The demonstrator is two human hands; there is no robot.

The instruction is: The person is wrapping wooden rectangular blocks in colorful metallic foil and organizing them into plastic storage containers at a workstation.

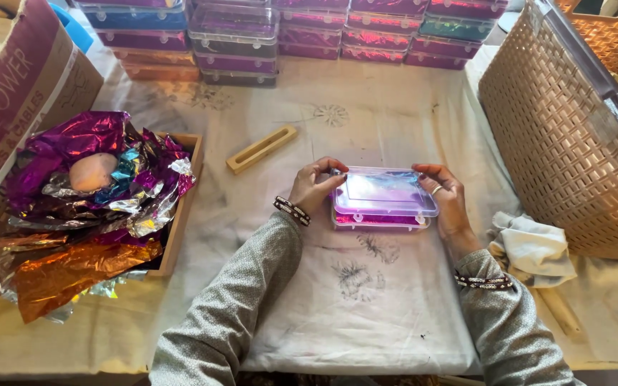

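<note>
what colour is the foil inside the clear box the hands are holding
Purple-magenta, shiny, seen through the clear box in the head view.

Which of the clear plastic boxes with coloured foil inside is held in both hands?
The lone clear plastic box at the table's middle: left hand and right hand grip its sides. The other boxes sit stacked along the far edge, untouched.

Cloth-covered table (366,300), daylit
</note>
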